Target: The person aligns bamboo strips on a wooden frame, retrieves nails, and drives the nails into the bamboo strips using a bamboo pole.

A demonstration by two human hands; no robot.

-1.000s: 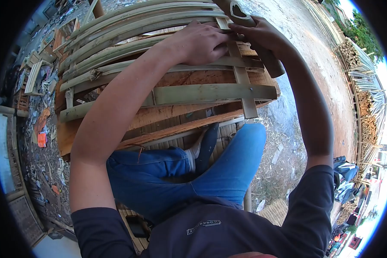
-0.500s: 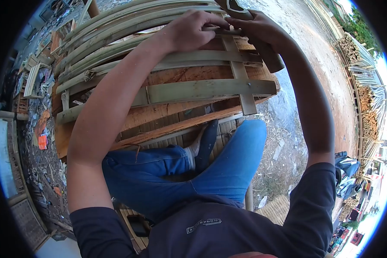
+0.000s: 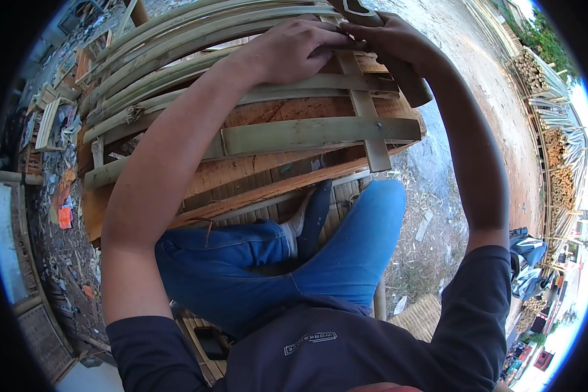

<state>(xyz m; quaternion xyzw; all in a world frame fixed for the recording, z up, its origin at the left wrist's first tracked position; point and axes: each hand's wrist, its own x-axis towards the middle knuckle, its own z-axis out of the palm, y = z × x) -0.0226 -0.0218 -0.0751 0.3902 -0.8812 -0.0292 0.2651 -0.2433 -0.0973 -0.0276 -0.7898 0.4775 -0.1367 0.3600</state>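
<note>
A bamboo slat frame lies in front of me, its long slats crossed near the right end by a flat bamboo crosspiece (image 3: 362, 98). At the far part of that crosspiece, my left hand (image 3: 300, 49) curls over a slat, its fingers bent and partly hidden. Beside it, my right hand (image 3: 398, 42) is closed around a thick, brown, round-shafted tool (image 3: 417, 91) with a pale-rimmed end at the top. The right thumb and fingertips reach toward the left fingertips. Anything small between them is too hidden to make out. The nearest slat (image 3: 320, 134) crosses the crosspiece, with a small dark spot there.
Below the frame is a brown wooden block (image 3: 268, 166). My legs in blue jeans (image 3: 333, 261) are folded close to it. A dark phone-like object (image 3: 210, 343) lies at lower left. Scraps litter the ground at left; bundled poles (image 3: 555, 147) are stacked at far right.
My left fingers have curled lower over the slat, covering the stretch that showed between the hands. The right hand and its tool have hardly moved.
</note>
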